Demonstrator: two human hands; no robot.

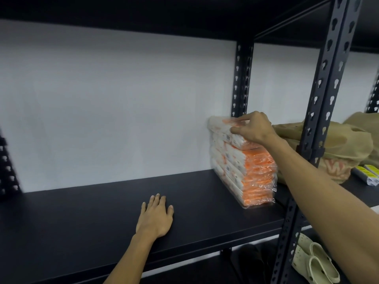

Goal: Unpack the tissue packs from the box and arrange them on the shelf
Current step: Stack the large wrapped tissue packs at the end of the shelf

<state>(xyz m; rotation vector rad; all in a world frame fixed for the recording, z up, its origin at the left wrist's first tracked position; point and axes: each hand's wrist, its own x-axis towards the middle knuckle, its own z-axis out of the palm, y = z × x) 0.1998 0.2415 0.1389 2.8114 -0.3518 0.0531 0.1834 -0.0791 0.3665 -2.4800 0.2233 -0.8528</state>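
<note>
In the head view we see a stack of white-and-orange tissue packs in clear plastic wrap [244,167] standing right of centre on the flat black shelf board [102,222], against the white wall and beside a black perforated metal upright [242,78]. Our right hand [254,128] sits on the topmost pack, fingers [239,120] curled over its upper edge, gripping it. Our left hand [156,217] lies flat on the shelf, lower centre, fingers straight, well apart from the stack.
</note>
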